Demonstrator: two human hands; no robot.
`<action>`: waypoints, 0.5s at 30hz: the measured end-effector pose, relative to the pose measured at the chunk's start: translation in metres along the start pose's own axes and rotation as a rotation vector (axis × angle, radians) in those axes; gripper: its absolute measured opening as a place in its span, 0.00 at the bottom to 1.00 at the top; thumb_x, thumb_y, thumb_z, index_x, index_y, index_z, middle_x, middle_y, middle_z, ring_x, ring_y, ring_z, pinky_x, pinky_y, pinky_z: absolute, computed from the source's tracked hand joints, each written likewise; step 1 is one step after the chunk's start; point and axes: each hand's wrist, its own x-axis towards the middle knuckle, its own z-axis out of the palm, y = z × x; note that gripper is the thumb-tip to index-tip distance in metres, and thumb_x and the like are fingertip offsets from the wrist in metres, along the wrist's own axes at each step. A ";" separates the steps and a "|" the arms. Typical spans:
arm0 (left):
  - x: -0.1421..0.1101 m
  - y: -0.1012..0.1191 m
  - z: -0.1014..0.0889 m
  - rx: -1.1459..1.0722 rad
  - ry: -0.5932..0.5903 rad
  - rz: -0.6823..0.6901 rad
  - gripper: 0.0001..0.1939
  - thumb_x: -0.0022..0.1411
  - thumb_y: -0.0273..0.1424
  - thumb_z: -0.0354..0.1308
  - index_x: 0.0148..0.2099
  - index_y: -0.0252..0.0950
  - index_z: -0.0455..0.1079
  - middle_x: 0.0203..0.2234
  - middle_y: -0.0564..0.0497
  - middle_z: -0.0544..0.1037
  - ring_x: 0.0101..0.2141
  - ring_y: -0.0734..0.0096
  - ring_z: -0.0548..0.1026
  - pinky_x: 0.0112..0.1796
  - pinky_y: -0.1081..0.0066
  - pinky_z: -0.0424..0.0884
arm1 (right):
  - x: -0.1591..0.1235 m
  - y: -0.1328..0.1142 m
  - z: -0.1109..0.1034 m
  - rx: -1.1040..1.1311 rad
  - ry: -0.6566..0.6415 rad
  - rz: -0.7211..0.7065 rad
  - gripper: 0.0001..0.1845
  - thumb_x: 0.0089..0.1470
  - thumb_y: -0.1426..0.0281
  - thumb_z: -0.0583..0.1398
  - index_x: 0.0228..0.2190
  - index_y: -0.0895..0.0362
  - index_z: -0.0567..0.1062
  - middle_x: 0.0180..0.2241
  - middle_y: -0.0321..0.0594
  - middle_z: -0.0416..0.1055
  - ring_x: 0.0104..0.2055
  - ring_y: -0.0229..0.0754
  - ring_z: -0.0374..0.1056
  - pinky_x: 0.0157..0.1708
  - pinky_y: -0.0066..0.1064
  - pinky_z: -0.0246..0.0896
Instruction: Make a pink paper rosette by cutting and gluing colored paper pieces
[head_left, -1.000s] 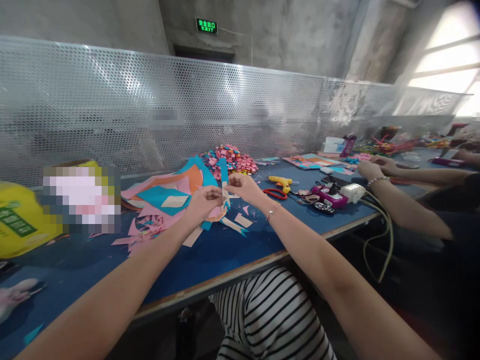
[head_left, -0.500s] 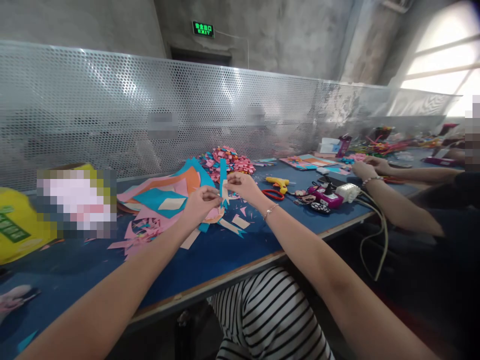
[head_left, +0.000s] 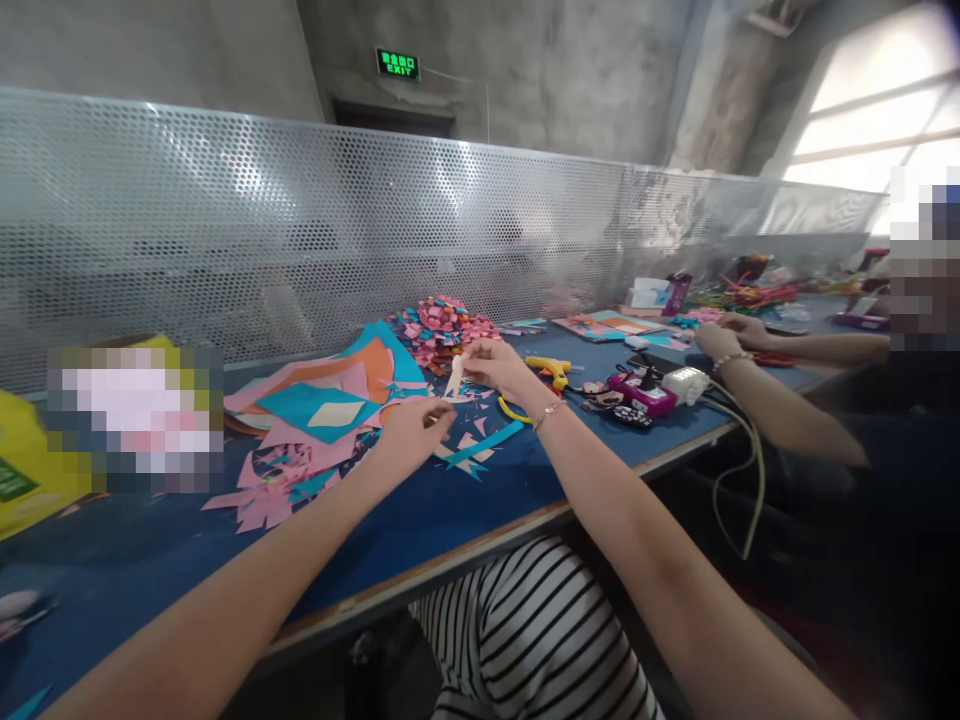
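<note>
Pinching a cream strip (head_left: 454, 378) above the surface (head_left: 420, 530), the right hand (head_left: 495, 367) has its fingertips together on it. The left hand (head_left: 415, 433) curls nearby; whether it grips anything cannot be told. A blue strip (head_left: 491, 442) lies toward the surface's front edge.

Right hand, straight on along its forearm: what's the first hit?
Likely the pile of pink, orange and blue paper bits, just beyond the right hand and the cream strip it holds. Depth is unclear: if the hand is high enough, it could pass over towards the metal screen.
</note>
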 end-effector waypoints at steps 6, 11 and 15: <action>0.012 -0.012 -0.008 -0.136 0.218 -0.076 0.17 0.46 0.45 0.57 0.32 0.35 0.67 0.26 0.48 0.75 0.27 0.64 0.74 0.30 0.67 0.69 | -0.006 0.000 0.010 -0.143 -0.187 -0.052 0.08 0.39 0.71 0.62 0.25 0.58 0.69 0.24 0.33 0.69 0.26 0.31 0.64 0.30 0.26 0.60; 0.017 -0.023 -0.009 -0.166 0.182 0.051 0.17 0.45 0.42 0.58 0.35 0.35 0.69 0.28 0.49 0.75 0.30 0.67 0.73 0.32 0.68 0.68 | -0.007 -0.001 0.009 -0.161 -0.183 -0.067 0.08 0.40 0.70 0.62 0.25 0.59 0.69 0.23 0.32 0.67 0.26 0.30 0.63 0.30 0.25 0.60; 0.015 -0.020 -0.008 -0.252 0.121 0.037 0.13 0.44 0.40 0.60 0.29 0.36 0.69 0.23 0.51 0.75 0.25 0.69 0.71 0.27 0.70 0.67 | -0.006 0.000 0.016 -0.263 -0.215 -0.085 0.09 0.42 0.67 0.62 0.27 0.59 0.70 0.24 0.34 0.69 0.27 0.32 0.65 0.32 0.27 0.62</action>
